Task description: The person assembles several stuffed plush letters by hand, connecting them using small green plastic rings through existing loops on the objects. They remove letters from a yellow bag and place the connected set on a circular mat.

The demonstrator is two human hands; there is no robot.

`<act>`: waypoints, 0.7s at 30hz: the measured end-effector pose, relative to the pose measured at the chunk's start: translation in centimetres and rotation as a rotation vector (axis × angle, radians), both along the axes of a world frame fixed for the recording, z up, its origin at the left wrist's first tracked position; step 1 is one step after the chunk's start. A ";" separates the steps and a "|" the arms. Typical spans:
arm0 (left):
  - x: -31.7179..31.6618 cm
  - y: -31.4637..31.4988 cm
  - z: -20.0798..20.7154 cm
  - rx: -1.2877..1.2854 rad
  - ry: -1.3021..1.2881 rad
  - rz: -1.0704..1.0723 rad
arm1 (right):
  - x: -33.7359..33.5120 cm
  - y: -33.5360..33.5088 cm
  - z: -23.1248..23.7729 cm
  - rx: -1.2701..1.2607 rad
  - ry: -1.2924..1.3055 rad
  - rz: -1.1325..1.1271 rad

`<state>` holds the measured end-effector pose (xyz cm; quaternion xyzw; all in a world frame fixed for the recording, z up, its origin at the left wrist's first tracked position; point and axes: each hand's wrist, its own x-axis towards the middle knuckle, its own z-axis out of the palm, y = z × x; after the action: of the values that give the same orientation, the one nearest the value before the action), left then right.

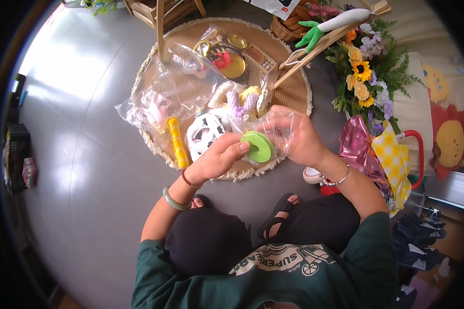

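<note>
My left hand (222, 156) pinches a bright green round piece (259, 148) that looks like two stacked discs; its exact kind is unclear. Around and beside it, a thin clear plastic bag (282, 135) stretches to my right hand (300, 138), whose fingers are closed on the film. Just beyond my hands, a black-and-white cow-patterned item (203, 135) rests on the round woven mat (155, 77). Close by are plush toys with a purple checked part (241, 103) and a yellow patterned roll (177, 142).
A large clear bag (162, 95) covers much of the mat's left. Farther back lie a gold round dish (233, 65) and a wooden tray (260, 56). A wooden stand (314, 51) leans over the mat's right edge. Flowers (363, 77) and a yellow checked wrap (392, 157) stand to the right.
</note>
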<state>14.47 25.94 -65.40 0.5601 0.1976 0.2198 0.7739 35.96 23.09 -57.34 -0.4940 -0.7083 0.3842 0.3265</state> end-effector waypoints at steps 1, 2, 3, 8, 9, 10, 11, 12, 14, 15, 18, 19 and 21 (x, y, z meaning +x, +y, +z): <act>0.2 0.1 0.0 0.012 -0.036 -0.016 | 0.0 0.0 0.0 -0.002 -0.050 0.003; 0.4 -0.2 -0.2 -0.011 -0.053 -0.006 | 0.0 0.1 0.0 -0.005 -0.099 0.007; 0.6 -0.5 -0.4 -0.034 -0.070 0.004 | 0.0 0.1 0.0 0.016 -0.121 0.013; 0.3 -0.6 -0.9 -0.126 -0.045 -0.046 | 0.0 0.2 -0.8 0.103 -0.168 0.081; 0.2 -0.7 -1.2 -0.158 -0.034 -0.072 | -0.2 0.2 -1.0 0.080 -0.153 0.079; 0.0 -0.9 -1.4 -0.190 -0.023 -0.096 | -0.2 0.1 -1.2 0.056 -0.137 0.078; -0.1 -1.3 -1.3 -0.231 -0.020 -0.088 | -0.3 0.0 -1.5 0.031 -0.121 0.079; -0.1 -1.6 -2.2 -0.256 -0.051 -0.095 | -0.5 0.0 -1.7 0.014 -0.120 0.078; -0.4 -2.4 -3.4 -0.323 -0.037 -0.087 | -0.9 -0.3 -2.4 -0.024 -0.131 0.068; -0.8 -2.6 -3.9 -0.355 -0.034 -0.087 | -1.0 -0.5 -3.1 -0.017 -0.152 0.062; -3.0 -3.1 -5.2 -0.384 0.038 -0.059 | -2.2 -1.0 -4.3 -0.067 -0.160 0.070; -3.7 -3.3 -5.8 -0.392 0.000 -0.057 | -2.4 -0.9 -4.6 -0.079 -0.202 0.101; -5.1 -4.0 -6.0 -0.410 0.044 0.009 | -3.2 -0.5 -5.5 -0.089 -0.239 0.152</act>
<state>9.41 21.93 -71.38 0.3945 0.2576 0.1664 0.8662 32.72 22.63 -62.83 -0.4952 -0.7598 0.3774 0.1873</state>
